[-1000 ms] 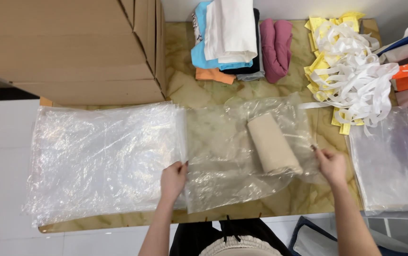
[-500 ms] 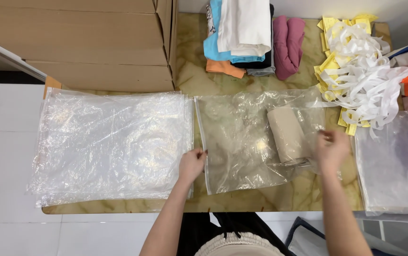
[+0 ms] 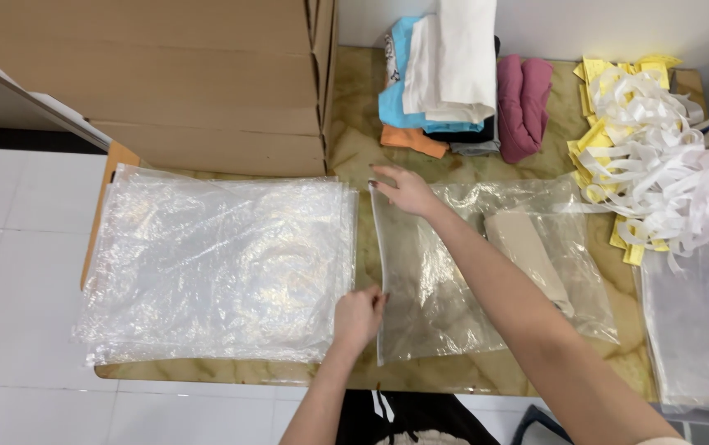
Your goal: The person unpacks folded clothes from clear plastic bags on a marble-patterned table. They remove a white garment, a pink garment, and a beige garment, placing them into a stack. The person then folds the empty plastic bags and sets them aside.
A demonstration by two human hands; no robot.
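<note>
Clear bag holding beige cloth lies right of bag stack. Left hand fingers pinch its near seal; right hand fingers pressed flat at the far end. Advisable: keep seal taut, press evenly along it.

Under the left hand and right hand lies a clear plastic bag, thin, glossy and crinkled. Inside it, right of the hands, is a folded beige cloth, matt and soft. Left of the left hand sits a stack of clear plastic bags, shiny and wrinkled. The table is polished, marble-patterned stone. Beyond the hands stands a matt brown cardboard box.
</note>
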